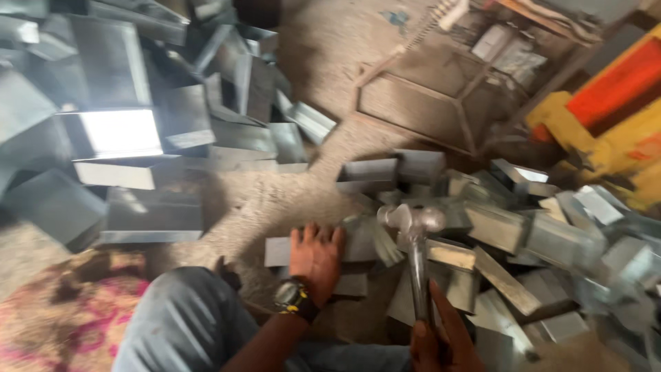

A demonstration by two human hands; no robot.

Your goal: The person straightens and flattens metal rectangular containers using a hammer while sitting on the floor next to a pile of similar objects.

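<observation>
Left hand lies palm down, fingers spread flat on a small grey sheet-metal piece on the floor, near frame centre. Black-and-yellow wristwatch on that wrist.

Right hand at 5 o'clock, fingers wrapped tight around the handle of a hammer. The shaft runs up from the fist; the metal head sits just right of the left hand, above the folded metal pieces. Motion blur, so I cannot tell whether the head touches anything.

Scrap pile from 3 to 5 o'clock: many short bent grey sheet-metal offcuts, heaped loosely, some shiny edges.

Stack of larger folded sheet-metal boxes from 9 to 11 o'clock, grey, open-ended, one face glaring white with reflected light.

Metal frame stand at 1 o'clock, angle-iron, rusty brown, standing on the dusty floor.

Yellow and orange-red machine body at 2 o'clock, blocky, partly cut off by the frame edge. Any markings are too blurred to make out.

Pink and dark patterned cloth at 8 o'clock. Person's knee in grey trousers at 7 o'clock, just below the left hand.
</observation>
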